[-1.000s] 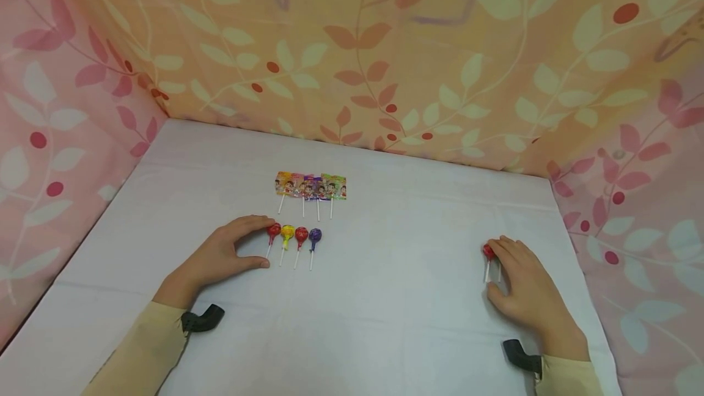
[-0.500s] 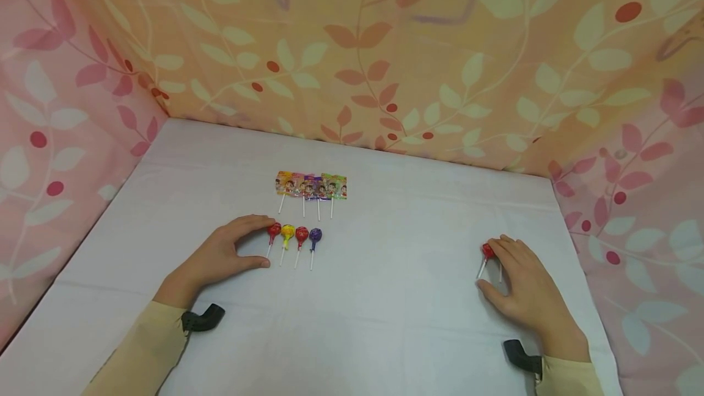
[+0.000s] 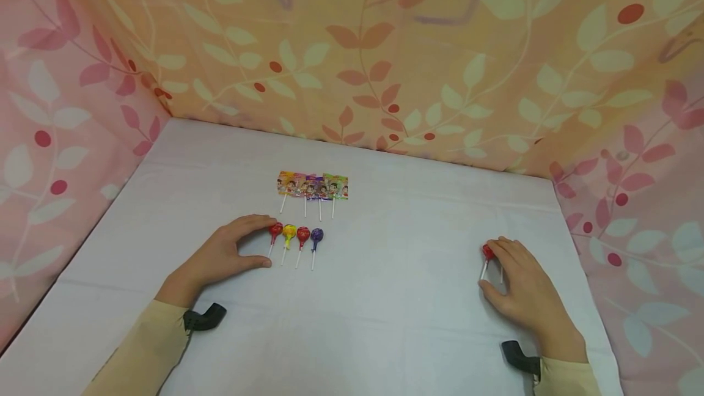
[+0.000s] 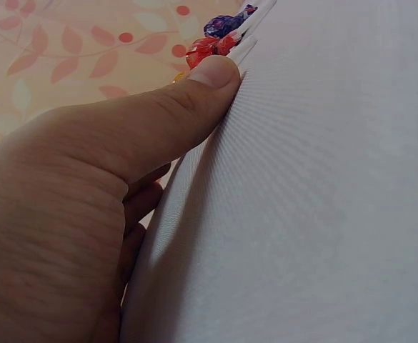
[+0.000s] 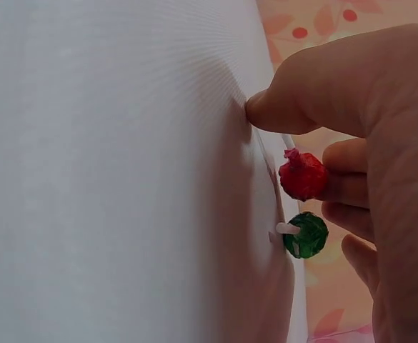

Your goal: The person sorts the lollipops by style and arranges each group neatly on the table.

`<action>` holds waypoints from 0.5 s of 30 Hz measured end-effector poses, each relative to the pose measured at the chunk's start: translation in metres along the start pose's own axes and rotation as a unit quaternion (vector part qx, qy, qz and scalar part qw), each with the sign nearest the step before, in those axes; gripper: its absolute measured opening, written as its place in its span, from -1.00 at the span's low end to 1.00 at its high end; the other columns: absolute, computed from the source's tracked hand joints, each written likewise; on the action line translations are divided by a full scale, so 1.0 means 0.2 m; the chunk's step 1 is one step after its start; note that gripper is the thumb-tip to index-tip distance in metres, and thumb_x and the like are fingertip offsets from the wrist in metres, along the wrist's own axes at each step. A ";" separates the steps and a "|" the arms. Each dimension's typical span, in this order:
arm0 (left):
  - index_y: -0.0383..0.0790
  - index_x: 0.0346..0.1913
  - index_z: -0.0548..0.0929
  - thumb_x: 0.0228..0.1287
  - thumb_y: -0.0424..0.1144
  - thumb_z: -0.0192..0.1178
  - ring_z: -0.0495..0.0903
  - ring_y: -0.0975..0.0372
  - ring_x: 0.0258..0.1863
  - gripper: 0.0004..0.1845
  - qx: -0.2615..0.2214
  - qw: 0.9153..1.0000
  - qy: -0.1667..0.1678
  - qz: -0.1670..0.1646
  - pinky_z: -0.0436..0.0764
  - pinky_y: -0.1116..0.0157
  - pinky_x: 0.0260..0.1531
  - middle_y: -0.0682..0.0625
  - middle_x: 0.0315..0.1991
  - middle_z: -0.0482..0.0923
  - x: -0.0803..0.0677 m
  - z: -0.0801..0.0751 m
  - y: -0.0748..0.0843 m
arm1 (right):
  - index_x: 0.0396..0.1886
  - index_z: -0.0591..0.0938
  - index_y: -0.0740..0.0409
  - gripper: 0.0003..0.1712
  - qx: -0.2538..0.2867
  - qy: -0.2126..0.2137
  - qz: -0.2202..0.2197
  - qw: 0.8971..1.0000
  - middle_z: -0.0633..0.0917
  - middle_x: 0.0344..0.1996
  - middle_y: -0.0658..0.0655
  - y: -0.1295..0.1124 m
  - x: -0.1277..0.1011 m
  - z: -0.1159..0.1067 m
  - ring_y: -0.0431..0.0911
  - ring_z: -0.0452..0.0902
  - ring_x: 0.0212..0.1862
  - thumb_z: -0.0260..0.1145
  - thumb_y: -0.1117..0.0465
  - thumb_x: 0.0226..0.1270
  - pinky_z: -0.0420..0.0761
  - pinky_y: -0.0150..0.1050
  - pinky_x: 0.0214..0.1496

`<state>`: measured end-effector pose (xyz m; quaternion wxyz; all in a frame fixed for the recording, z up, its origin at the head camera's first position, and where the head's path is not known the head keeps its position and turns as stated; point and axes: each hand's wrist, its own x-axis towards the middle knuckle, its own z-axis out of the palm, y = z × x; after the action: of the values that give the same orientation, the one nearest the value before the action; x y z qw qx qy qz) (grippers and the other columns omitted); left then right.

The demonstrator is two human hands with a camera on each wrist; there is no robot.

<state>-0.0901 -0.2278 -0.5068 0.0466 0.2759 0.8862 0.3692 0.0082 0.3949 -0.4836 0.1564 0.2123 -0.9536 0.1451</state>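
Observation:
On the left, my left hand [image 3: 220,252] rests beside a row of wrapped ball lollipops. Its fingertips touch the head of the end red lollipop [image 3: 276,230], and its thumb lies by that stick's lower end. Continuing the row rightward are a yellow lollipop [image 3: 289,232], another red lollipop [image 3: 303,234] and a purple lollipop [image 3: 317,236]. Far to the right, my right hand [image 3: 522,289] holds a separate red lollipop [image 3: 487,252] between fingertips at its head and thumb at its stick end. A green lollipop [image 5: 309,237] lies under that hand; only its stick shows in the head view.
Behind the row lie several flat lollipops in printed wrappers [image 3: 312,187], overlapping, sticks toward me. A white cloth [image 3: 385,298] covers the table. Floral curtains [image 3: 363,47] enclose its back and sides. Each wrist carries a black device [image 3: 205,317].
Under my right hand, the red lollipop's stick end has swung left with the thumb, then slightly back right. My left hand and its row stay in place.

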 end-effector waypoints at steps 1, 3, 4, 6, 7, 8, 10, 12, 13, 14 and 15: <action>0.11 0.54 0.58 0.07 0.05 0.74 0.47 0.07 0.50 -0.07 0.000 1.000 0.000 0.001 0.50 -0.18 0.46 0.10 0.49 0.54 0.00 0.00 0.00 | 0.35 0.59 0.46 -0.10 0.000 0.001 -0.001 1.000 0.65 0.25 0.46 0.00 0.00 0.00 0.40 0.49 0.35 0.58 0.06 0.02 0.16 0.04 0.73; 0.11 0.54 0.59 0.07 0.05 0.74 0.47 0.07 0.51 -0.07 -0.002 1.000 0.000 -0.001 0.49 -0.19 0.46 0.10 0.50 0.54 0.00 0.00 0.00 | 0.35 0.59 0.46 -0.10 0.001 0.001 -0.001 1.000 0.65 0.25 0.46 -0.01 0.01 0.00 0.39 0.49 0.34 0.57 0.07 0.02 0.15 -0.02 0.74; 0.11 0.54 0.59 0.07 0.04 0.75 0.47 0.06 0.51 -0.07 -0.004 1.000 -0.001 -0.002 0.49 -0.20 0.46 0.09 0.50 0.54 0.00 0.00 0.00 | 0.35 0.59 0.45 -0.10 0.002 0.000 -0.001 1.000 0.65 0.25 0.46 -0.02 0.02 0.00 0.38 0.49 0.34 0.57 0.08 0.02 0.12 -0.08 0.74; 0.12 0.54 0.59 0.07 0.04 0.75 0.46 0.05 0.51 -0.08 -0.008 1.000 -0.002 -0.007 0.48 -0.20 0.47 0.09 0.50 0.54 0.00 0.00 0.00 | 0.35 0.58 0.45 -0.10 0.004 -0.003 0.002 1.000 0.64 0.26 0.45 -0.03 0.03 0.00 0.36 0.48 0.35 0.58 0.09 0.01 0.04 -0.25 0.74; 0.12 0.54 0.58 0.08 0.04 0.74 0.46 0.05 0.51 -0.08 -0.009 1.000 -0.002 -0.009 0.48 -0.20 0.47 0.09 0.50 0.54 0.00 0.00 0.00 | 0.35 0.58 0.45 -0.10 0.006 -0.005 0.003 1.000 0.63 0.26 0.44 -0.04 0.03 0.00 0.36 0.48 0.35 0.58 0.09 0.01 -0.01 -0.33 0.73; 0.12 0.54 0.58 0.08 0.03 0.74 0.46 0.05 0.52 -0.08 -0.010 1.000 -0.003 -0.011 0.47 -0.21 0.47 0.09 0.50 0.54 0.00 0.00 0.00 | 0.36 0.58 0.45 -0.10 0.008 -0.007 0.005 1.000 0.63 0.27 0.44 -0.04 0.03 0.01 0.35 0.47 0.35 0.59 0.10 0.01 -0.05 -0.40 0.71; 0.11 0.54 0.59 0.08 0.03 0.75 0.46 0.04 0.52 -0.08 -0.009 1.000 -0.003 -0.011 0.47 -0.21 0.47 0.07 0.50 0.54 0.00 0.00 0.01 | 0.37 0.57 0.44 -0.09 0.011 -0.010 0.008 1.000 0.62 0.28 0.43 -0.05 0.04 0.01 0.34 0.46 0.36 0.59 0.12 0.01 -0.10 -0.48 0.67; 0.11 0.54 0.59 0.08 0.01 0.75 0.46 0.04 0.52 -0.08 -0.009 1.000 -0.002 -0.011 0.47 -0.21 0.47 0.07 0.49 0.55 0.00 0.00 0.01 | 0.38 0.56 0.44 -0.09 0.014 -0.011 0.010 1.000 0.62 0.29 0.43 -0.06 0.05 0.02 0.34 0.46 0.37 0.60 0.13 0.02 -0.11 -0.49 0.67; 0.11 0.54 0.59 0.08 0.00 0.75 0.46 0.04 0.51 -0.08 -0.009 1.000 -0.001 -0.010 0.47 -0.20 0.47 0.07 0.49 0.55 0.00 0.00 0.01 | 0.39 0.56 0.44 -0.09 0.014 -0.011 0.010 1.000 0.61 0.29 0.43 -0.07 0.05 0.02 0.34 0.46 0.37 0.60 0.13 0.02 -0.11 -0.48 0.67; 0.10 0.53 0.59 0.07 -0.01 0.75 0.46 0.04 0.52 -0.08 -0.010 1.000 -0.001 -0.010 0.47 -0.20 0.48 0.07 0.49 0.55 -0.01 -0.01 0.01 | 0.39 0.56 0.44 -0.09 0.014 -0.012 0.010 1.000 0.61 0.30 0.43 -0.07 0.06 0.02 0.34 0.46 0.37 0.60 0.13 0.02 -0.11 -0.48 0.67; 0.10 0.53 0.59 0.07 -0.02 0.76 0.46 0.04 0.51 -0.08 -0.010 1.000 -0.001 -0.008 0.47 -0.20 0.47 0.07 0.49 0.55 -0.01 0.00 0.01 | 0.39 0.56 0.43 -0.09 0.014 -0.011 0.009 1.000 0.61 0.30 0.43 -0.08 0.06 0.02 0.34 0.46 0.38 0.60 0.13 0.02 -0.10 -0.48 0.68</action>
<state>-0.0884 -0.2276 -0.5047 0.0531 0.2684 0.8848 0.3772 0.0036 0.3747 -0.4794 0.1412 0.2070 -0.9552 0.1574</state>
